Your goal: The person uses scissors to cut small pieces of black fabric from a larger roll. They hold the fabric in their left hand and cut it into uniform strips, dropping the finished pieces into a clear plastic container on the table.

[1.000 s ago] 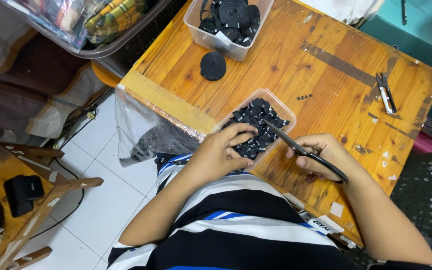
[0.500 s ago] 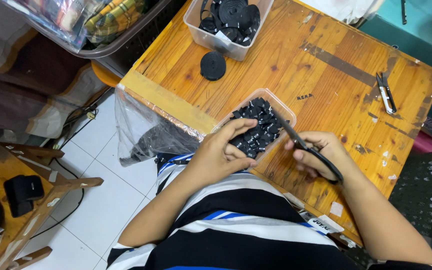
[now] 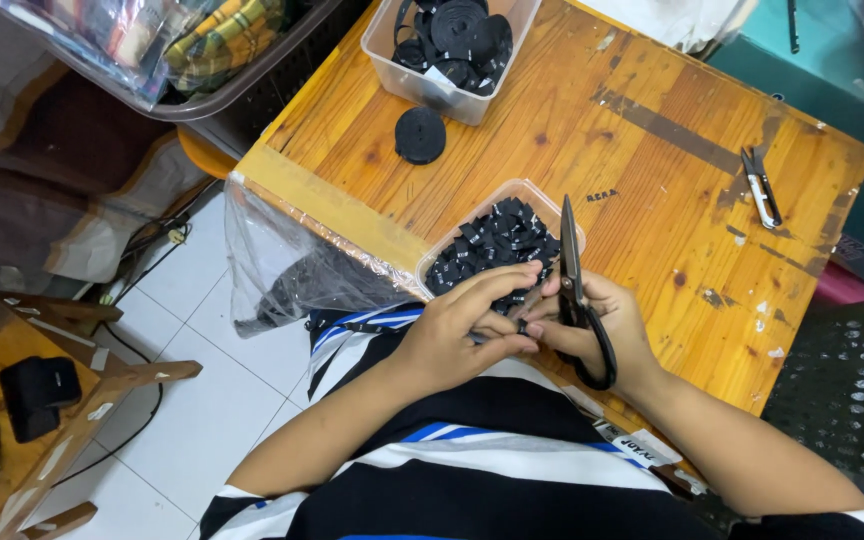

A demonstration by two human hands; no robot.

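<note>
1. Since a second ago my scissors (image 3: 574,300) have swung from lying flat across the tub to blades pointing up and away; my left hand (image 3: 457,335) has come off the tub and met my right hand (image 3: 602,335) at the surface's near edge.
2. My read: a cut on the black strip (image 3: 520,326) is being set up or made here.
3. Left hand: pinched on that small black strip, just beside the blades. Right hand: clenched through the scissor loops; blades look nearly closed, can't tell fully.
4. Counts: one pair of black scissors; one small snips (image 3: 760,186) lying far right on the surface (image 3: 642,170); two clear tubs.
5. Near tub (image 3: 452,255): cut black pieces, too many to count. Far tub (image 3: 407,85): black tape rolls, several, overlapping. One loose roll (image 3: 420,134) beside it.
</note>
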